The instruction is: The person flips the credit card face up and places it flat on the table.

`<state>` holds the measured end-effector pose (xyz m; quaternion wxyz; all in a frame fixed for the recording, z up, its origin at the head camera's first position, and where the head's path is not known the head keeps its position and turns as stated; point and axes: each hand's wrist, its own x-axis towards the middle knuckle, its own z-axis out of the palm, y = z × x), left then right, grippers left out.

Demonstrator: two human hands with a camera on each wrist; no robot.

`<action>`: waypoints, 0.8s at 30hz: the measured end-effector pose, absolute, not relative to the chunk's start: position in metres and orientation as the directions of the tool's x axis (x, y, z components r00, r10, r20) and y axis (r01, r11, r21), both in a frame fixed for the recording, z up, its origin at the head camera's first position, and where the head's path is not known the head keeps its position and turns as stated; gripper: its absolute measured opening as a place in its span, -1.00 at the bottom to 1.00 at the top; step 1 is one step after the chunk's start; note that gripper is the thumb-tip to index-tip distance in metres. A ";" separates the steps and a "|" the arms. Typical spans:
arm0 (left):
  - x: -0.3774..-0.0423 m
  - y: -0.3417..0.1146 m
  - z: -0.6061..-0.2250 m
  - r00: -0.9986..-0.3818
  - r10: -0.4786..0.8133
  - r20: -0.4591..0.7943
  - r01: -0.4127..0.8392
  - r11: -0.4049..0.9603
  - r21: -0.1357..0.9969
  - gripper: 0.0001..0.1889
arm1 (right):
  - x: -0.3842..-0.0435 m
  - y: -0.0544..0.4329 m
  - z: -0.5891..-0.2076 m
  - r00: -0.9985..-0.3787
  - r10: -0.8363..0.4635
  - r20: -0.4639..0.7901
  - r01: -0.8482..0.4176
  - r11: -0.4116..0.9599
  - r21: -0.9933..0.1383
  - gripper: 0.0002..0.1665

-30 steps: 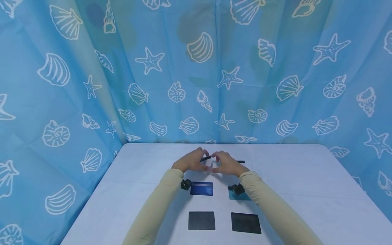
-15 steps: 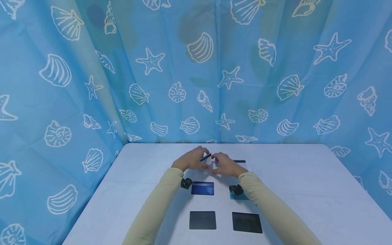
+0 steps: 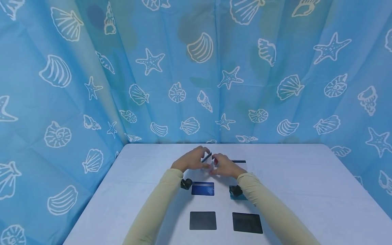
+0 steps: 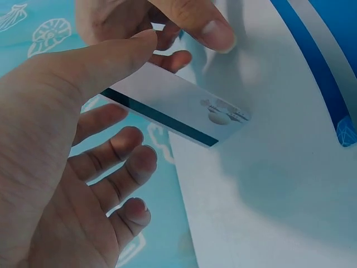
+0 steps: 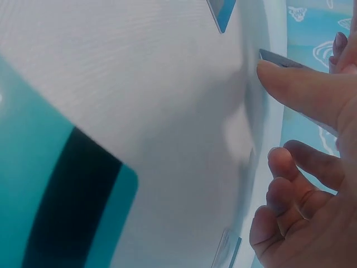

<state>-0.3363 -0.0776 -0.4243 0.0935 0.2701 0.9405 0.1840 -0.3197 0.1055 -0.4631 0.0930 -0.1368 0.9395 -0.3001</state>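
Observation:
In the left wrist view, a white card (image 4: 184,100) with a dark stripe and a small printed picture is held tilted. My left hand (image 3: 192,160) grips it, thumb across its upper end and index finger behind, the other fingers loosely bent. Close on the right is my right hand (image 3: 225,165), its bent fingers at the card's edge and its thumb (image 4: 215,33) apart from it. Seen from the right wrist, that thumb overlaps a grey card edge (image 5: 281,58); part of the card is hidden behind it.
On the white table (image 3: 147,190) lie a blue card (image 3: 202,188), a teal card (image 3: 242,196) partly under the right wrist camera, and two dark cards (image 3: 203,220). Beyond the right hand lies a striped pale card (image 3: 240,162). A blue shell-patterned curtain (image 3: 171,68) borders the table.
The card's dark stripe has tilted more steeply as the card turns between the hands. Both hands stay in nearly the same place; the other cards keep their layout.

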 end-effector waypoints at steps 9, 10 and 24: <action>-0.335 -0.080 -0.425 -0.844 0.533 -0.056 0.460 0.773 0.436 -0.35 | -0.320 0.106 -0.466 -0.937 -0.346 -0.057 -0.241 0.754 -0.611 -0.25; -0.334 -0.080 -0.425 -0.846 0.530 -0.057 0.454 0.772 0.445 -0.35 | -0.320 0.106 -0.467 -0.935 -0.351 -0.053 -0.247 0.750 -0.613 -0.25; -0.332 -0.084 -0.426 -0.844 0.534 -0.043 0.444 0.742 0.503 -0.36 | -0.321 0.104 -0.472 -0.935 -0.347 -0.065 -0.230 0.738 -0.635 -0.17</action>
